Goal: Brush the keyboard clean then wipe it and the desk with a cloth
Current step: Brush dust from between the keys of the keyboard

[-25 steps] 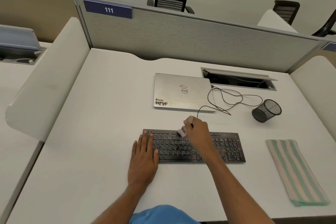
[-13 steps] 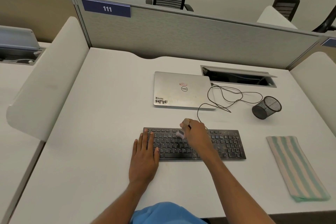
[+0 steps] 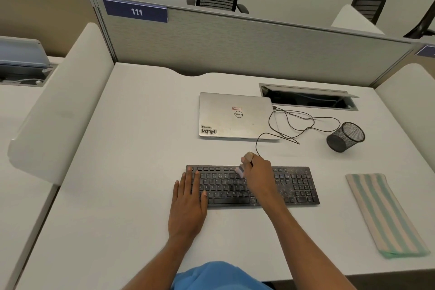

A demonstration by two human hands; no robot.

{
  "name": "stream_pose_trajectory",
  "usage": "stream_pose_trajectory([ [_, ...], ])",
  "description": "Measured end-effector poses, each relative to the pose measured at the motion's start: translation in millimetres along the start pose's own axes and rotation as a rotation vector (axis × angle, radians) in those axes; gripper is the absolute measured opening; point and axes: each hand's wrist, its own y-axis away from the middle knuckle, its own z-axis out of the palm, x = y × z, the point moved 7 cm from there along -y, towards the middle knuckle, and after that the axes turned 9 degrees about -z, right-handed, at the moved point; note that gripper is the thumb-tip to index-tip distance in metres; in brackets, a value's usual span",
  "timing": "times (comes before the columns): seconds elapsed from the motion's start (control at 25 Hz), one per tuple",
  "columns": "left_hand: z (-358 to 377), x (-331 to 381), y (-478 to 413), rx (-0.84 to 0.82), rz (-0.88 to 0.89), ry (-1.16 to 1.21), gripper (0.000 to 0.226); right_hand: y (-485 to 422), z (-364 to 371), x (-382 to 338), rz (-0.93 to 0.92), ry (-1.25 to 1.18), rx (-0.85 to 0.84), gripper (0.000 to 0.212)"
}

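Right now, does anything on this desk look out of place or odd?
Yes. The mesh pen cup lies tipped on its side, right of the laptop. The keyboard is speckled with pale debris at its number-pad end. A black cable sprawls in loose loops.

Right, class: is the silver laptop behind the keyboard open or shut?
Shut. The laptop lies flat, its lid with logo and stickers facing up; no screen or keys show.
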Motion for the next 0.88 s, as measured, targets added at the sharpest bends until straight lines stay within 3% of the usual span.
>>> stream_pose_trajectory([
  [0.12,0.5,-0.9,0.3,0.001,-0.002,0.002,0.064,-1.6,-2.3,-5.7,-0.019,0.283,-0.091,0.032],
  [0.2,0.4,-1.2,0.6,-0.007,-0.006,0.000,0.064,-8.6,-8.3,-8.0,-0.007,0.353,-0.052,0.031],
  [0.36,0.2,-1.0,-0.5,-0.008,-0.006,-0.004,0.064,-3.6,-3.7,-9.0,0.006,0.112,0.028,0.036],
  [0.56,1.4,-1.1,0.1,-0.013,-0.005,-0.008,0.064,-7.0,-6.4,-3.8,0.042,0.386,-0.068,0.030],
  [0.72,1.0,-0.6,-0.7,-0.008,-0.005,-0.003,0.064,-5.6,-2.4,-15.3,-0.009,0.249,0.025,0.037],
  [0.88,-0.3,-0.5,0.0,0.002,0.000,0.007,0.064,2.4,6.4,-14.5,-0.034,0.199,0.007,0.038],
])
